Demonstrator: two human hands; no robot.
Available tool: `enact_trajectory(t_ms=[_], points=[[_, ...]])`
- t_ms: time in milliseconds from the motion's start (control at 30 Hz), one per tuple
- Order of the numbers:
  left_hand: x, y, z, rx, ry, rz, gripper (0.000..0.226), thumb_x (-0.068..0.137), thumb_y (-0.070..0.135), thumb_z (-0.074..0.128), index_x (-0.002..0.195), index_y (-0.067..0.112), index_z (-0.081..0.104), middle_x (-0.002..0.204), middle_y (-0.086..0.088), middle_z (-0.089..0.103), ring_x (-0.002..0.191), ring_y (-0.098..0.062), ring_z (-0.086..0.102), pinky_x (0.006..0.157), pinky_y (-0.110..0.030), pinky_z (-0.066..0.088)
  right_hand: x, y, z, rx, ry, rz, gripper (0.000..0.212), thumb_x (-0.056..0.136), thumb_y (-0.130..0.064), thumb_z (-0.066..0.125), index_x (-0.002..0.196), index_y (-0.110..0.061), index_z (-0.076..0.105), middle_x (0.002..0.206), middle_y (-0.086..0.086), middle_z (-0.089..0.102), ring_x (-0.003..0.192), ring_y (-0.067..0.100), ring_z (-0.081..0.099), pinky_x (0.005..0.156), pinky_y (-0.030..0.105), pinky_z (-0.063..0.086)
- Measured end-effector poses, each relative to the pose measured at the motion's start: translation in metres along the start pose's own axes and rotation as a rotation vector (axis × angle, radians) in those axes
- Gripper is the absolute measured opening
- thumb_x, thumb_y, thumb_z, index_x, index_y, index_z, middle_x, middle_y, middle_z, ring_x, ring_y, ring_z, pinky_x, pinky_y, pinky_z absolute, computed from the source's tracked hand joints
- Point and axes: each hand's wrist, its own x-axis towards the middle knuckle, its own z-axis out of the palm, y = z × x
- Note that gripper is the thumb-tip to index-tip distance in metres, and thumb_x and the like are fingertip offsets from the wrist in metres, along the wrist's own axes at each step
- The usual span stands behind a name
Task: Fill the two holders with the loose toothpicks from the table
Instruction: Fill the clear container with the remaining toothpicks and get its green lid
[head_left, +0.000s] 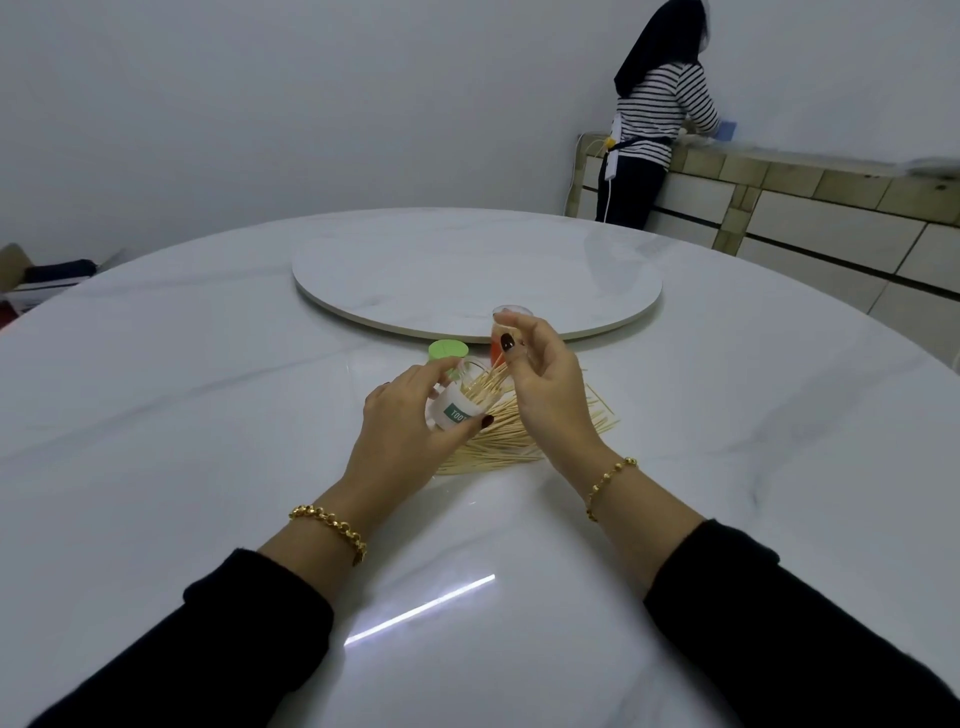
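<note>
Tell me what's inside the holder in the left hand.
A bundle of toothpicks, tips sticking out of the holder mouth. Its label and the left hand hide how full it is.

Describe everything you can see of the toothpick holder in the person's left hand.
The holder is a small clear cylinder, plastic by its look, wrapped in a white label with a green band lettered TOO. Its mouth is open, with no lid on. The left hand grips it round the body, tilted with the mouth up toward the right hand, above the loose pile on the table. A bundle of toothpicks sticks out of the mouth; that hand pinches their upper ends.
</note>
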Motion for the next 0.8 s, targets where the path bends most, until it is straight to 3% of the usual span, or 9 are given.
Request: enact_trajectory(t_ms=[100, 233, 367, 500, 633, 733, 800], points=[[0.000, 0.001, 0.000, 0.005, -0.003, -0.006, 0.065, 0.069, 0.058, 0.064, 0.124, 0.024, 0.055, 0.104, 0.008, 0.062, 0.092, -0.010, 0.057, 0.088, -0.049, 0.048, 0.000, 0.001, 0.000, -0.024, 0.041, 0.017, 0.032, 0.098, -0.006, 0.044, 0.121, -0.022, 0.057, 0.134, -0.007, 0.052, 0.122, -0.004, 0.047, 0.096, 0.013, 0.042], [0.001, 0.002, 0.000, 0.008, -0.019, -0.010, 0.065, 0.070, 0.055, 0.066, 0.125, 0.022, 0.055, 0.107, 0.007, 0.062, 0.093, -0.011, 0.057, 0.088, -0.049, 0.048, -0.002, 0.002, 0.002, 0.102, 0.026, 0.189, 0.023, 0.102, -0.029, 0.039, 0.120, -0.029, 0.055, 0.117, -0.013, 0.059, 0.109, -0.001, 0.055, 0.087, 0.016, 0.047], [0.000, 0.000, 0.000, 0.014, -0.030, -0.007, 0.068, 0.069, 0.063, 0.061, 0.124, 0.025, 0.055, 0.105, 0.008, 0.062, 0.092, -0.010, 0.057, 0.088, -0.048, 0.048, -0.005, 0.001, 0.009, 0.171, -0.036, 0.205, 0.038, 0.104, -0.033, 0.028, 0.125, -0.016, 0.055, 0.117, -0.002, 0.064, 0.099, -0.003, 0.061, 0.074, 0.008, 0.047], [0.000, 0.000, -0.001, 0.007, -0.008, -0.006, 0.066, 0.068, 0.065, 0.058, 0.122, 0.027, 0.055, 0.102, 0.010, 0.061, 0.091, -0.008, 0.056, 0.087, -0.047, 0.048, -0.014, -0.003, 0.013, 0.160, -0.089, 0.084, 0.040, 0.105, -0.024, 0.026, 0.126, -0.007, 0.055, 0.119, 0.009, 0.064, 0.098, -0.001, 0.063, 0.075, 0.009, 0.046], [0.000, -0.001, -0.003, -0.009, 0.025, -0.013, 0.066, 0.067, 0.065, 0.058, 0.121, 0.027, 0.056, 0.102, 0.009, 0.063, 0.088, -0.009, 0.057, 0.084, -0.043, 0.049, -0.020, -0.001, 0.013, -0.031, -0.154, -0.111, 0.040, 0.100, -0.021, 0.030, 0.135, -0.013, 0.048, 0.127, 0.005, 0.059, 0.112, 0.000, 0.057, 0.085, 0.012, 0.045], [0.001, 0.000, -0.004, -0.030, 0.041, -0.025, 0.069, 0.066, 0.065, 0.058, 0.122, 0.025, 0.057, 0.103, 0.007, 0.062, 0.088, -0.007, 0.057, 0.083, -0.033, 0.049, -0.019, 0.003, 0.011, -0.279, -0.172, -0.258, 0.047, 0.096, -0.029, 0.028, 0.138, -0.016, 0.047, 0.135, 0.000, 0.054, 0.128, 0.008, 0.046, 0.104, 0.032, 0.040], [0.001, 0.000, -0.005, -0.044, 0.062, -0.021, 0.068, 0.067, 0.062, 0.060, 0.122, 0.023, 0.057, 0.101, 0.008, 0.060, 0.087, -0.005, 0.056, 0.078, -0.018, 0.044, -0.018, 0.007, 0.010, -0.455, -0.203, -0.324, 0.053, 0.094, -0.032, 0.023, 0.140, -0.016, 0.044, 0.144, -0.002, 0.046, 0.139, 0.008, 0.031, 0.114, 0.044, 0.026]])
